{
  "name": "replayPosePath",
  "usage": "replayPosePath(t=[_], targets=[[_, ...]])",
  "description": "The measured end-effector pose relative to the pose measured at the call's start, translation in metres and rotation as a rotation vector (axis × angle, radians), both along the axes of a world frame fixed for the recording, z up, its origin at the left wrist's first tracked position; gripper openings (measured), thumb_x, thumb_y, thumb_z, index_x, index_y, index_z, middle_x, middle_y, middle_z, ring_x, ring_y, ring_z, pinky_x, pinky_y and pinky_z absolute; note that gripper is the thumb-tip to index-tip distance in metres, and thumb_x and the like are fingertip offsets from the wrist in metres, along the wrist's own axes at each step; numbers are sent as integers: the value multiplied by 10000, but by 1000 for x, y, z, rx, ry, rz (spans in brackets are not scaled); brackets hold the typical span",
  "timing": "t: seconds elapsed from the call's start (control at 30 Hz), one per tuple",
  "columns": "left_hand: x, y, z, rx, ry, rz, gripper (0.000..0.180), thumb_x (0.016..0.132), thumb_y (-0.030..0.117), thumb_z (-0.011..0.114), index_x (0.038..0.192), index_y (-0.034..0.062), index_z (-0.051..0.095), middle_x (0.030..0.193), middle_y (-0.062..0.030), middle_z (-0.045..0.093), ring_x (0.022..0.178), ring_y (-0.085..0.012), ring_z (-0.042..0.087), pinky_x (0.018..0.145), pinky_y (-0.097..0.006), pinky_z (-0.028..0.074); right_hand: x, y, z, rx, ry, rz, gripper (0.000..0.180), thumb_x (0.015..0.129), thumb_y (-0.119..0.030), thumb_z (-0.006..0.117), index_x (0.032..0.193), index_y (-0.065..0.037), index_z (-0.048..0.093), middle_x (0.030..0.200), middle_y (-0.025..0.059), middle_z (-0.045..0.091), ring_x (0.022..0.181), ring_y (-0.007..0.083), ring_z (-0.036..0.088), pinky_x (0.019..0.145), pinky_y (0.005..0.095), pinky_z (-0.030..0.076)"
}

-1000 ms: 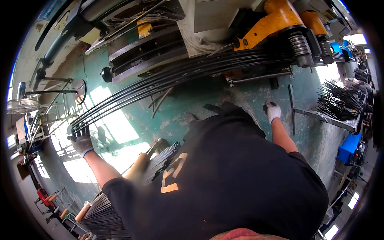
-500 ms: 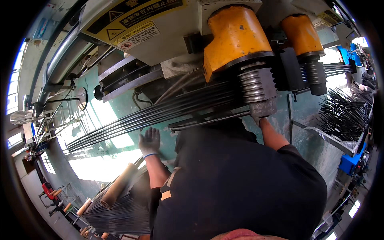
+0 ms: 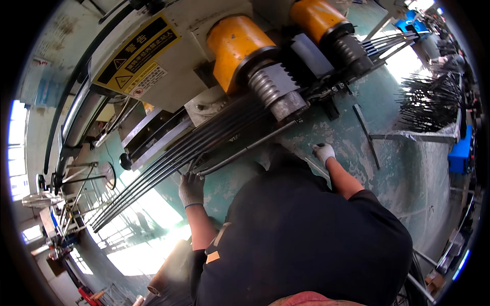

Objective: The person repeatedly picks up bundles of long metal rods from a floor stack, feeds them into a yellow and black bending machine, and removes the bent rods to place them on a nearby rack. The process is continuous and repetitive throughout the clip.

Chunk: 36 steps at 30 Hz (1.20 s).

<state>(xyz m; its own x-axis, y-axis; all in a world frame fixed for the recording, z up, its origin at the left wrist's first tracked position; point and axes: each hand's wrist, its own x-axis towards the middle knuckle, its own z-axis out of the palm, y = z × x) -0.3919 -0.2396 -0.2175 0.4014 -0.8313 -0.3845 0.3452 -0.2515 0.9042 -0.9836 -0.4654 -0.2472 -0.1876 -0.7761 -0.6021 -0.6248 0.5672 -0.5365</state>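
Steel rods (image 3: 168, 163) run from centre to lower left, feeding under the yellow rollers (image 3: 240, 48). Left hand (image 3: 191, 188) lies narrow on them; right hand (image 3: 323, 152) grips 1 rod end. Gloves near the rollers could be pinched.

Black shirt, pale work gloves

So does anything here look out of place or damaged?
Mostly wear: the green floor is scuffed, its paint worn pale near the right hand. The long dark rods by the left hand lie roughly parallel. Nothing looks spilled.
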Motion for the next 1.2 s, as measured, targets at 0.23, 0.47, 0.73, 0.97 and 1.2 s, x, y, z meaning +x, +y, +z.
replayPosePath(t=[0.23,0.47,0.73,0.97,1.2], targets=[[-16,38,-45,-176,273,-38,436,1084,399,424,1327,64,561,1461,-112,546,1350,-309,488,1134,-487,392,-17,81,34,0,53,-53,304,945,-256,682,975,39,753,832,124,751,749,199,690,730,355,537],[14,39,8,-205,-27,68,509,1100,417,399,1373,3,513,1522,-158,486,1385,-360,446,1173,-513,344,30,4,108,-413,-202,-153,289,953,-210,702,1049,61,724,908,111,747,848,175,680,790,322,524],[-31,-16,199,-663,563,232,354,1031,359,469,1119,22,535,1130,-141,497,1051,-283,448,984,-445,352,81,-96,201,-1086,-451,-41,301,1026,-182,629,1245,26,635,1139,111,699,1054,226,629,954,341,503],[-23,-33,273,-557,532,344,638,1049,523,494,1396,-5,583,1424,-203,598,1327,-340,548,1214,-489,313,118,-126,243,-840,-918,-278,512,1056,-381,589,1294,72,604,1199,180,694,1107,239,623,1007,355,460],[-54,-79,380,-533,-166,794,536,1057,311,534,1396,-103,509,1431,-306,539,1360,-421,518,1239,-512,319,125,-148,257,-695,-1152,-423,536,1030,-341,630,1354,81,562,1296,157,658,1184,220,580,1069,346,410]])
